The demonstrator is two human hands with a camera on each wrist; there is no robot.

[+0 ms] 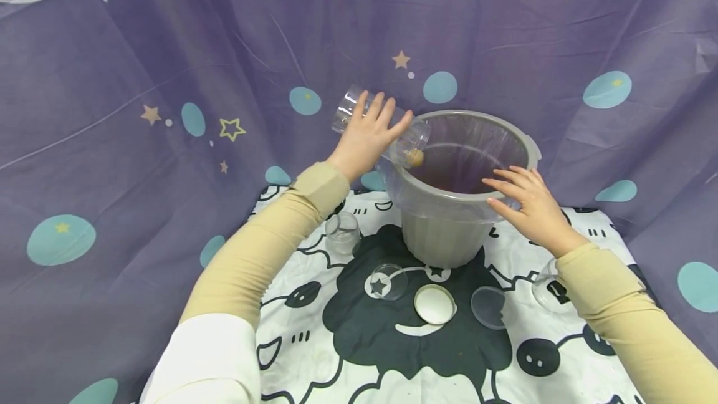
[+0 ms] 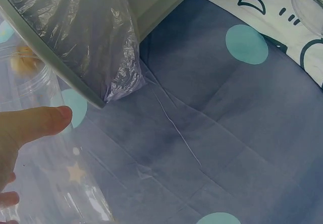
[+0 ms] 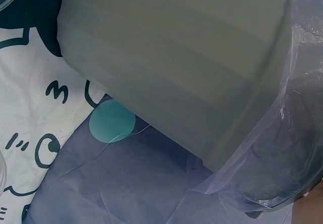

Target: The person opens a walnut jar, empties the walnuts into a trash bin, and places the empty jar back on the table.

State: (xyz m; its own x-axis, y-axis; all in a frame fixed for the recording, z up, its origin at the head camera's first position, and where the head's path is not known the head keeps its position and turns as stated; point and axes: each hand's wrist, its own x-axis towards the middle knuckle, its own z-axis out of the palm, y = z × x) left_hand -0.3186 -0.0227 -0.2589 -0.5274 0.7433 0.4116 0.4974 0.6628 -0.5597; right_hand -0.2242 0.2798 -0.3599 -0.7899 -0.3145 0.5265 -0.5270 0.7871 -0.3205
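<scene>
My left hand (image 1: 366, 137) grips a clear plastic jar (image 1: 344, 111), its fingers over the top side. The jar tilts down to the right, its mouth end at the left rim of a grey trash bin (image 1: 442, 239). Inside, close to the mouth, lies a small yellowish-brown lump (image 1: 415, 158), which the left wrist view also shows. A thin clear bag (image 2: 121, 67) lines the bin and folds over its rim. At the bin's right rim, my right hand (image 1: 530, 209) has its fingers spread, and it holds nothing.
On the patterned cloth (image 1: 303, 354) stand a clear jar (image 1: 342, 234) left of the bin and another clear container (image 1: 546, 292) by the right sleeve. A gold-edged lid (image 1: 435, 305) lies between two clear discs. A purple curtain (image 1: 252, 36) hangs close behind the bin.
</scene>
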